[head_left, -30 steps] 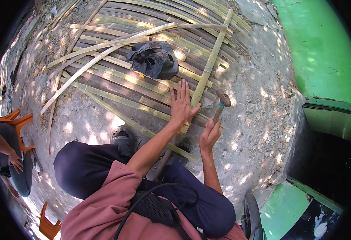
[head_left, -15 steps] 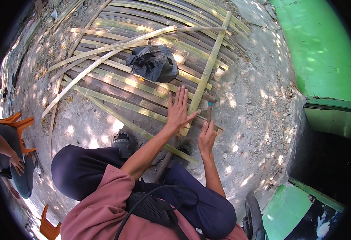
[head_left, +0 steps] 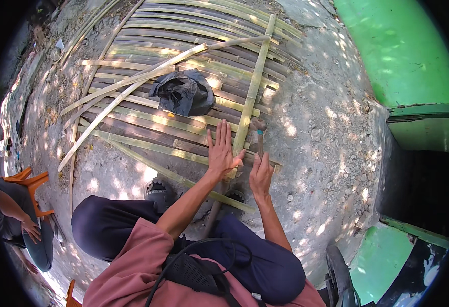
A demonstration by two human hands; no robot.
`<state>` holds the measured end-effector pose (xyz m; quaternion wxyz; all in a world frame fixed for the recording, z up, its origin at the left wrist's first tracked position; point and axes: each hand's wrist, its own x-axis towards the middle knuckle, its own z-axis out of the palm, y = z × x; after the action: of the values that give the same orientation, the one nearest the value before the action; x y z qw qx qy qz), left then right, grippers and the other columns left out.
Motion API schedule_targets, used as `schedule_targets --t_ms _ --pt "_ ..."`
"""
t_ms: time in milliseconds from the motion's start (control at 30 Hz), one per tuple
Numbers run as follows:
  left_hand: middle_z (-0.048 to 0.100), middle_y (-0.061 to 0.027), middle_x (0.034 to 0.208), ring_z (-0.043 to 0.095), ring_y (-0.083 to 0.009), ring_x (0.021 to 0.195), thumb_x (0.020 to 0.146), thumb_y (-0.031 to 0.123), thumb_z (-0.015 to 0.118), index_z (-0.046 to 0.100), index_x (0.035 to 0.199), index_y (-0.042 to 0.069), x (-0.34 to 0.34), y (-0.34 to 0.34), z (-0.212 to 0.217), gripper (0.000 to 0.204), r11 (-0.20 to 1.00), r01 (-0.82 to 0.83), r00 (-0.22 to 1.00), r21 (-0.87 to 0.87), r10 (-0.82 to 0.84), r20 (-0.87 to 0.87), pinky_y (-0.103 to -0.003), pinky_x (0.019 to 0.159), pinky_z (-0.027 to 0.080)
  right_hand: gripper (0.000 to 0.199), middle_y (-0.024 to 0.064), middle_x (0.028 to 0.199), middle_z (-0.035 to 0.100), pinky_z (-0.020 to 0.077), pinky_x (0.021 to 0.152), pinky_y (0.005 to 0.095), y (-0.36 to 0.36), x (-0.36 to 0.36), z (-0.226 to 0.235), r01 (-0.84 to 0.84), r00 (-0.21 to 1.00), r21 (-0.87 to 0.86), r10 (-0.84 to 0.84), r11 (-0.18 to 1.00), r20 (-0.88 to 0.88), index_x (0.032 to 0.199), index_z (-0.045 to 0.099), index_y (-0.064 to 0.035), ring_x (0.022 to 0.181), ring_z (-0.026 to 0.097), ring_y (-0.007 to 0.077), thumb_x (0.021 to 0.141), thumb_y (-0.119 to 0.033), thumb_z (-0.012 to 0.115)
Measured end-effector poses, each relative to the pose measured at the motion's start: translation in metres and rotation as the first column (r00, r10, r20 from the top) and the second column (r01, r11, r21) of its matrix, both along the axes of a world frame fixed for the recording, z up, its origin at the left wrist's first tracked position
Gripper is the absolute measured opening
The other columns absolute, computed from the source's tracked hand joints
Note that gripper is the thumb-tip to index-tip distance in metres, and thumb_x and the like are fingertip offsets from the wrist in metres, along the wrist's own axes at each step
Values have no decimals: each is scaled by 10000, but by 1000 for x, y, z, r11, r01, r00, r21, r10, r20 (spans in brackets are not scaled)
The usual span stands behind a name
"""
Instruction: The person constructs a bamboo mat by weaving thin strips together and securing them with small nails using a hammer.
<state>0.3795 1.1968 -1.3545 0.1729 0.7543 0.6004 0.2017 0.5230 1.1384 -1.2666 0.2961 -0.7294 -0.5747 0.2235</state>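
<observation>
My left hand (head_left: 221,154) lies flat on the bamboo slats (head_left: 176,149), its fingers stretched out and the thumb over the long bamboo crosspiece (head_left: 252,94). The crosspiece runs across the right ends of the slats. In my right hand (head_left: 261,177) is a hammer (head_left: 260,140), gripped by its wooden handle. Its brownish head points away from me, just right of the crosspiece; whether it touches anything I cannot tell. A teal band circles the handle below the head.
A crumpled black plastic bag (head_left: 184,93) rests on the slats. Loose bamboo strips (head_left: 113,111) cross at the left. Another person's hand (head_left: 31,228) shows at far left near an orange chair (head_left: 37,192). A green wall (head_left: 401,51) stands at right; a black tyre (head_left: 339,268) is lower right.
The whole view has shifted, so the slats and both hands appear slightly further left. My left hand stays flat on the slats, and my right still grips the hammer beside the crosspiece.
</observation>
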Motion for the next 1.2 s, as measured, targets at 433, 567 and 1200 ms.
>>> schedule_targets --t_ms 433,567,1200 --pt "182 -229 1819 114 -352 1708 918 698 626 276 1689 -97 -2 1 -4 1161 999 -4 1000 46 5 -15 -652 1344 45 319 115 729 598 449 503 395 -12 11 -28 75 837 -145 -141 987 -528 1284 561 -59 550 586 264 1195 -349 462" --pt "167 -229 1822 106 -352 1709 911 702 636 256 1695 -96 3 -3 3 1182 1000 -13 1000 10 13 0 -655 1343 45 358 -53 718 448 347 470 220 -3 23 -17 139 709 -248 -272 959 -651 1312 585 -87 555 412 15 1209 -394 433" --pt "147 -204 1832 93 -324 1712 880 641 696 228 1713 -73 -8 -12 9 1193 996 -50 994 -75 57 91 -628 1360 30 280 288 1126 734 558 828 515 0 3 -11 -52 985 -48 59 998 162 1366 553 12 969 735 488 1159 -168 495"
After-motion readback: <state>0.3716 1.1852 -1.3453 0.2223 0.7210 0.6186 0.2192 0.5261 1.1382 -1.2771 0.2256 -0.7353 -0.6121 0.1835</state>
